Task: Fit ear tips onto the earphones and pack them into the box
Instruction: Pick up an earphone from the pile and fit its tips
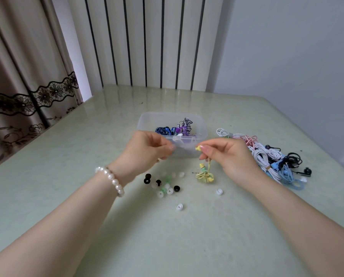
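A clear plastic box point(147, 120) sits at the middle of the pale green table point(187, 246), and everything else lies around it. Inside, toward its right end, are bundled earphones in blue point(164, 130), purple point(184, 129) and black-and-white stripes point(188, 121).

In front of the box's near wall both hands are raised. The right hand point(230, 154) pinches a yellow earbud point(198, 148) between thumb and forefinger, its other fingers curled; the yellow-green cord hangs down from it to a small coiled bundle point(205, 175) resting on the table just before the box. The left hand point(147, 146), with a pearl bracelet point(112, 180) at the wrist, has thumb and fingertips drawn together in a pinch near the box's front wall. Whatever it holds is too small and blurred to tell.

Nearer than the box, under the left hand, lies a scatter of loose ear tips point(163, 183) in black, white, clear and green. Two white tips lie apart from it, one point(219, 191) to the right and one point(179, 206) closer to the person.

Right of the box, partly hidden behind the right hand, is a heap of bundled earphones point(275, 156) in white, pink, light blue and black.

Beyond the box stand a striped panel point(147, 41) and a curtain point(23, 76) with dark lace trim.
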`<state>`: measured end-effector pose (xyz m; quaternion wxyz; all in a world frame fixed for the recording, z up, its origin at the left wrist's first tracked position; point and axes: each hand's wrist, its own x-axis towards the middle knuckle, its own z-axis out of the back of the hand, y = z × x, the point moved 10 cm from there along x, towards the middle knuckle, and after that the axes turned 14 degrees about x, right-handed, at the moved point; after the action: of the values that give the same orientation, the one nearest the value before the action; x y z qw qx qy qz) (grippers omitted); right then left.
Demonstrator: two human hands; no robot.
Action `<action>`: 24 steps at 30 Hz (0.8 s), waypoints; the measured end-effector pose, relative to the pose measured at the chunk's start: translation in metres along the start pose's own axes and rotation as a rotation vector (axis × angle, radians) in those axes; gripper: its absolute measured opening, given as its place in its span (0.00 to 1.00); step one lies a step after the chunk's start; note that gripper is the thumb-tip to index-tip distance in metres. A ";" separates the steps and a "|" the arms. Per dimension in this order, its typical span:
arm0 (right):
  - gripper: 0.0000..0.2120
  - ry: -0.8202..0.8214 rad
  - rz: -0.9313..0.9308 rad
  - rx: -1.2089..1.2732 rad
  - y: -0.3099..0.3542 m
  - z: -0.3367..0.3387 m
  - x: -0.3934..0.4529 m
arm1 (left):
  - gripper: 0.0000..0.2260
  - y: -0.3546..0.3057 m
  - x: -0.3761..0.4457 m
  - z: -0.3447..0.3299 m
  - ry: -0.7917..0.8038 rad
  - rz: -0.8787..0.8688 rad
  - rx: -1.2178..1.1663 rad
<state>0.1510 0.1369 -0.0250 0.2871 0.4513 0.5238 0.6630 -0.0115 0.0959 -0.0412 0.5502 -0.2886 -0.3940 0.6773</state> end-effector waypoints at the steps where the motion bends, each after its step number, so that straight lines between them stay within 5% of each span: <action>1: 0.07 -0.024 -0.004 0.013 0.001 0.004 0.001 | 0.07 0.000 0.002 0.009 -0.023 -0.021 0.100; 8: 0.06 -0.058 -0.031 0.025 -0.002 0.009 0.001 | 0.02 0.007 -0.002 -0.012 0.152 -0.089 0.575; 20: 0.05 -0.036 -0.040 0.025 -0.006 0.005 -0.001 | 0.01 0.006 -0.003 -0.020 0.167 -0.131 0.655; 24: 0.07 -0.050 -0.057 0.090 -0.006 0.006 -0.003 | 0.10 -0.001 0.000 -0.012 0.107 -0.157 0.555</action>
<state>0.1569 0.1386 -0.0309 0.2982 0.4649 0.5585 0.6189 -0.0012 0.0984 -0.0460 0.6789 -0.1311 -0.1853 0.6982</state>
